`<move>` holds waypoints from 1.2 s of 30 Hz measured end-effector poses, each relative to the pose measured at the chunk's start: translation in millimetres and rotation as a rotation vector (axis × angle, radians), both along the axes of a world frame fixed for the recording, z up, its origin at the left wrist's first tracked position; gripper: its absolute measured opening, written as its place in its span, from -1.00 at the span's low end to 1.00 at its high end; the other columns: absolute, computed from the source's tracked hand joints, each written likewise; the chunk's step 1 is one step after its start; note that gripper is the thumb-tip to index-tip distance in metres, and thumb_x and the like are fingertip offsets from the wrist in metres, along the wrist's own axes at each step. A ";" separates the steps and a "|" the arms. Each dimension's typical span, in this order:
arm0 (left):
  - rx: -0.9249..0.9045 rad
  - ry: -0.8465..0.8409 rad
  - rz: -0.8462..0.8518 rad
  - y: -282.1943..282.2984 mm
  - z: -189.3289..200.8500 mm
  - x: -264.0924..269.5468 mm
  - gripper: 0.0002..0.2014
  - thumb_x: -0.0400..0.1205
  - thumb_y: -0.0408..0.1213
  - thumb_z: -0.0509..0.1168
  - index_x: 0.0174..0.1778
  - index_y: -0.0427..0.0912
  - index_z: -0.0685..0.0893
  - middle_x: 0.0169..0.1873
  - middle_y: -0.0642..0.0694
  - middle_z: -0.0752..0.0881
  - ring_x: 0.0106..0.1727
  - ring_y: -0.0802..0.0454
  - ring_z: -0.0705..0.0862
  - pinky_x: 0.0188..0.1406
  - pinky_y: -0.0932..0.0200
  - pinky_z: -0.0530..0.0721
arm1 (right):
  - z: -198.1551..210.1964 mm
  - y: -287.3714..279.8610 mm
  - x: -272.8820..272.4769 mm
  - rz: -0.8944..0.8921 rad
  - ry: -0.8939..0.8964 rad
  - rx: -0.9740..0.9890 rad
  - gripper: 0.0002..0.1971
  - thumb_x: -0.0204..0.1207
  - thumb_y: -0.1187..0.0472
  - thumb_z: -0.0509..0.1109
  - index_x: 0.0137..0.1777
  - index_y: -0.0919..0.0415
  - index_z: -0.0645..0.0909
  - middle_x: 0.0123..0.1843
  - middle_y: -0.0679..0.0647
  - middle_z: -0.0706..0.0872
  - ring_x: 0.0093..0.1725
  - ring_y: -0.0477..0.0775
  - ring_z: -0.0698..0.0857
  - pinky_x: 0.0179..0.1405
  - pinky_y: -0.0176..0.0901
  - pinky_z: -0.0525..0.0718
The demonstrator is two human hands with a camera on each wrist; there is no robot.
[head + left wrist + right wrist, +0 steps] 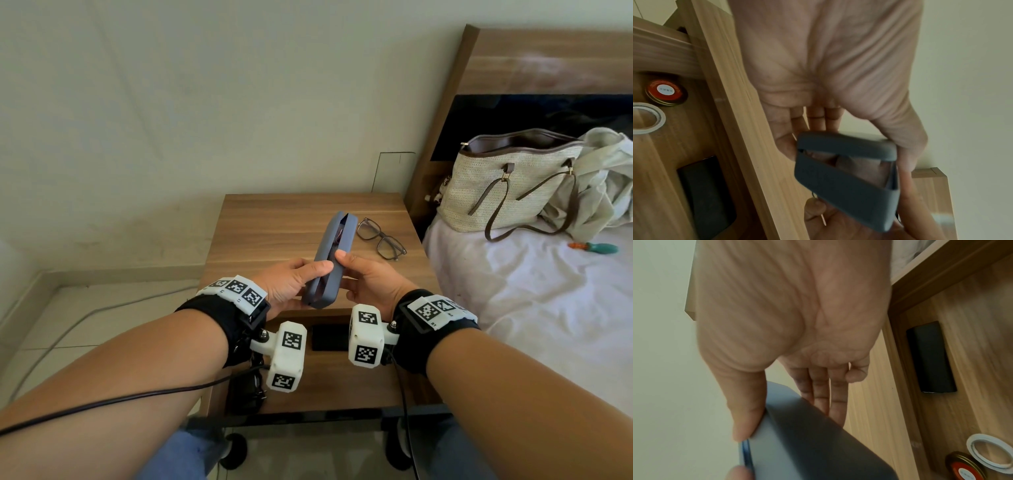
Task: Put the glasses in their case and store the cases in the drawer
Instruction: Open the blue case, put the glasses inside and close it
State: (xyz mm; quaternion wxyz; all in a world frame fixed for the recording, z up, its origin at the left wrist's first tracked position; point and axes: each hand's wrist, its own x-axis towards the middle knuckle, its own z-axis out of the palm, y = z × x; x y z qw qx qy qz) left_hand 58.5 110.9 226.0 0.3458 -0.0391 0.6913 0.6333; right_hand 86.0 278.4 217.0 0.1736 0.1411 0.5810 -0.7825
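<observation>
A grey-blue glasses case [334, 253] is held over the wooden nightstand [274, 219] by both hands. My left hand [308, 277] grips its near end, thumb on top. My right hand [352, 274] holds the other side, thumb on the lid's edge. The lid stands slightly ajar, and a dark frame shows in the gap. In the left wrist view the case [844, 183] gapes toward the camera. A second pair of glasses [380, 238] lies unfolded on the nightstand top, right of the case. Below my hands the drawer [342, 377] is open with a black case [329, 337] inside.
The drawer also holds a red-lidded jar [666, 92] and a roll of tape [645, 120]. On the bed to the right stand a woven handbag [507, 181], a crumpled cloth [603, 181] and a small green and orange tool [596, 247]. A cable [85, 315] runs along the floor at left.
</observation>
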 end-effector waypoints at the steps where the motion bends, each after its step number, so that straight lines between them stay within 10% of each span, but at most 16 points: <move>1: 0.009 -0.003 0.005 -0.3 0.4 0.2 -0.49 0.47 0.00 0.47 0.27 -0.18 0.62 0.05 -0.20 0.75 0.09 -0.13 0.71 0.12 -0.07 0.72 | 0.1 0.2 0.4 0.005 0.004 -0.001 -0.82 0.61 0.07 0.32 0.09 0.12 0.65 -0.10 0.03 0.75 -0.18 -0.04 0.67 -0.23 -0.16 0.32; 24: 0.098 -0.077 0.037 -11.8 9.9 -2.7 -0.22 0.07 -0.05 0.64 0.24 -0.18 0.68 0.24 -0.35 0.74 0.34 -0.35 0.66 0.39 -0.30 0.57 | -12.4 9.6 0.0 0.050 0.055 -0.149 -0.79 0.59 0.11 0.31 0.19 0.07 0.62 0.04 0.03 0.72 -0.01 0.04 0.63 -0.16 -0.12 0.37; 30: 0.103 -0.079 0.041 -6.2 8.0 -10.0 -0.19 0.05 0.02 0.60 0.25 -0.20 0.67 0.08 -0.24 0.77 0.08 -0.18 0.71 0.13 -0.09 0.70 | -16.8 17.8 -4.5 0.045 0.048 -0.213 -0.56 0.29 0.01 0.57 0.18 0.05 0.64 0.08 0.03 0.74 0.02 0.07 0.66 -0.10 -0.09 0.39; 33: 0.134 -0.101 0.036 -3.9 4.0 -13.9 -0.01 -0.07 0.05 0.71 0.32 -0.21 0.66 0.23 -0.29 0.74 0.22 -0.26 0.69 0.42 -0.24 0.56 | -22.7 21.9 -7.2 0.054 0.061 -0.272 -0.30 -0.02 -0.09 0.75 0.16 0.04 0.67 0.09 0.03 0.75 0.08 0.11 0.66 0.10 0.02 0.41; 36: 0.186 -0.136 0.045 -2.4 -1.8 -21.5 0.03 -0.26 0.08 0.74 0.20 -0.14 0.69 0.07 -0.22 0.78 0.05 -0.15 0.72 0.28 -0.13 0.64 | -32.8 25.9 -11.5 0.047 0.048 -0.335 -0.19 0.08 -0.10 0.71 0.37 0.09 0.56 0.38 0.15 0.61 0.35 0.23 0.54 0.53 0.23 0.29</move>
